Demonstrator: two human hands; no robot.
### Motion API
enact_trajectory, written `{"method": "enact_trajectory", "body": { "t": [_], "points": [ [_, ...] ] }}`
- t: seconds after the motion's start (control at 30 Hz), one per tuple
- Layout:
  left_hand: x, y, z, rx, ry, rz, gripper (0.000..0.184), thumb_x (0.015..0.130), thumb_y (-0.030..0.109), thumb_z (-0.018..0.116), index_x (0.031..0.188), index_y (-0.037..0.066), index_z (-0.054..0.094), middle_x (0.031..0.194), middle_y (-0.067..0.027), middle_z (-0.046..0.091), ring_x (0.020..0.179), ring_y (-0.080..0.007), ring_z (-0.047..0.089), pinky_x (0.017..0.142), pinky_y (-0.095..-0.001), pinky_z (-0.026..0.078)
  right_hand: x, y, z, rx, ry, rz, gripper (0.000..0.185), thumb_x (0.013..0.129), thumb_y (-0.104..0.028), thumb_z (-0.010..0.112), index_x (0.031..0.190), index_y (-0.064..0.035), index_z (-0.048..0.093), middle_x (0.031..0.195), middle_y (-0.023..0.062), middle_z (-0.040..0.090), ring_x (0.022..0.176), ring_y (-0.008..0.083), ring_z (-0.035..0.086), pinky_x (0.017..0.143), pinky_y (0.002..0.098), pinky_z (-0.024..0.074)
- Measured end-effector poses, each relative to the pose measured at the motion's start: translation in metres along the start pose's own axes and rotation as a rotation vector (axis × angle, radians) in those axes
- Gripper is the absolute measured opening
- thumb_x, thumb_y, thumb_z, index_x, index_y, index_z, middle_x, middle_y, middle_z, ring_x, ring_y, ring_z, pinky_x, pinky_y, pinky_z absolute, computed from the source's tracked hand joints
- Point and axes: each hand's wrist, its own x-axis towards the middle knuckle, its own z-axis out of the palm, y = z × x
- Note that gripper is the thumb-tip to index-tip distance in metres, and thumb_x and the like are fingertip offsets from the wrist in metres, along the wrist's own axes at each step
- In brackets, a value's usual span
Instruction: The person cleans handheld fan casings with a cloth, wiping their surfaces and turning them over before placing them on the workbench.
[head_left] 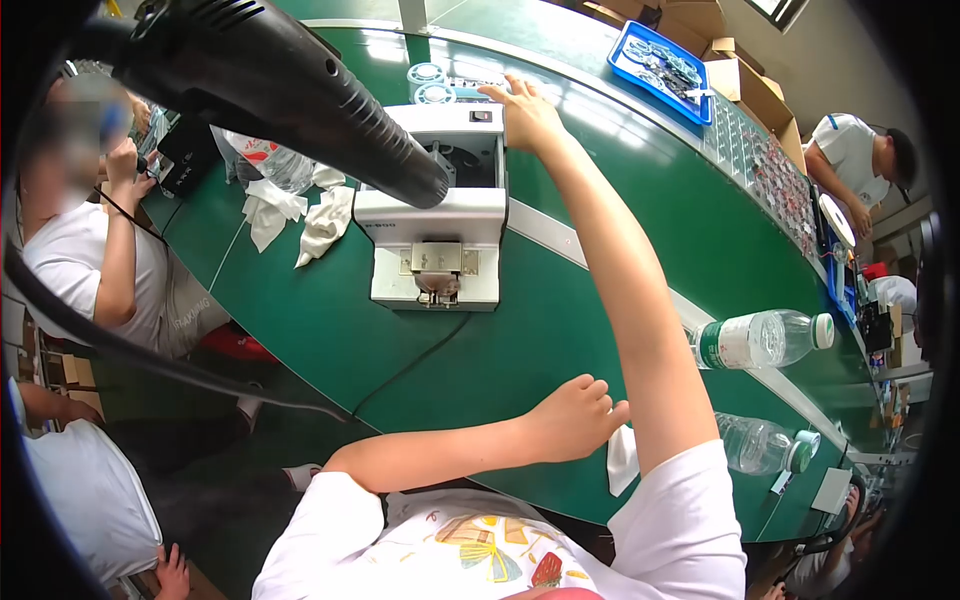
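Observation:
A white machine (430,215) with a switch on top and a metal fixture at its front stands on the green table. My right hand (527,112) is at its rear right corner, fingers spread, near light-blue reels (432,93) behind it. Close to my body, my left hand (575,420) has its fingers curled, with nothing visible in them. Just below it lies a piece of white cloth or paper (622,460). A black cylindrical tool (300,90) hangs over the machine, hiding part of its top.
Crumpled white cloths (325,225) and a plastic bag (270,160) lie left of the machine. Two bottles (765,340) (760,445) lie at the right. A blue tray (660,72) of parts is at the back. People sit left and right; a black cable (410,362) crosses the table.

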Motion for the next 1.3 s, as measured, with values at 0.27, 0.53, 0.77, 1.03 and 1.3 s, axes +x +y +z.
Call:
{"method": "enact_trajectory", "body": {
  "t": [0.27,0.53,0.77,1.03,1.3],
  "points": [
    [0.000,-0.016,0.006,-0.023,0.059,0.039,0.005,0.076,0.013,0.057,0.075,0.008,0.056,0.066,-0.0050,0.055,0.064,-0.0185,0.044,0.063,-0.0285,0.034,0.036,0.008,0.023,0.001,-0.145,-0.095,0.043,0.073,-0.031,0.063,0.114,-0.0175,0.061,0.134,0.0152,0.042,0.109,0.0322,0.052,0.091,0.0402,0.0421],
    [0.004,-0.011,-0.007,-0.008,0.118,-0.012,0.006,0.074,0.012,0.060,0.075,0.010,0.055,0.067,-0.0032,0.055,0.062,-0.0185,0.047,0.062,-0.0277,0.040,-0.046,0.016,-0.021,0.170,-0.168,0.287,0.037,0.073,-0.042,0.064,0.095,-0.0130,0.070,0.115,0.0136,0.057,0.090,0.0275,0.060,0.073,0.0361,0.0478],
    [0.013,-0.015,-0.032,-0.165,0.558,0.028,0.019,0.064,0.006,0.066,0.082,0.010,0.061,0.058,0.0017,0.053,0.053,-0.0171,0.046,0.059,-0.0270,0.042,-0.174,0.024,-0.124,0.634,-0.112,0.756,0.046,0.071,-0.050,0.061,0.082,-0.0065,0.069,0.061,0.0096,0.055,0.055,0.0232,0.054,0.058,0.0314,0.0458],
    [-0.010,-0.012,-0.059,-0.093,0.791,-0.316,0.048,0.065,0.003,0.067,0.112,0.005,0.054,0.105,-0.0108,0.056,0.092,-0.0248,0.053,0.082,-0.0341,0.043,-0.326,-0.066,-0.144,0.357,0.099,0.491,0.031,0.067,-0.031,0.074,0.083,-0.0063,0.065,0.097,0.0127,0.049,0.071,0.0228,0.052,0.059,0.0328,0.0456],
    [-0.077,0.010,-0.043,-0.406,0.308,-0.491,0.063,0.068,0.012,0.069,0.126,0.004,0.046,0.120,-0.0138,0.049,0.105,-0.0280,0.050,0.088,-0.0386,0.041,-0.405,-0.074,-0.143,0.490,0.107,0.378,0.050,0.072,-0.025,0.071,0.118,-0.0122,0.055,0.130,0.0137,0.042,0.112,0.0300,0.046,0.093,0.0384,0.0367]
  ]
}}
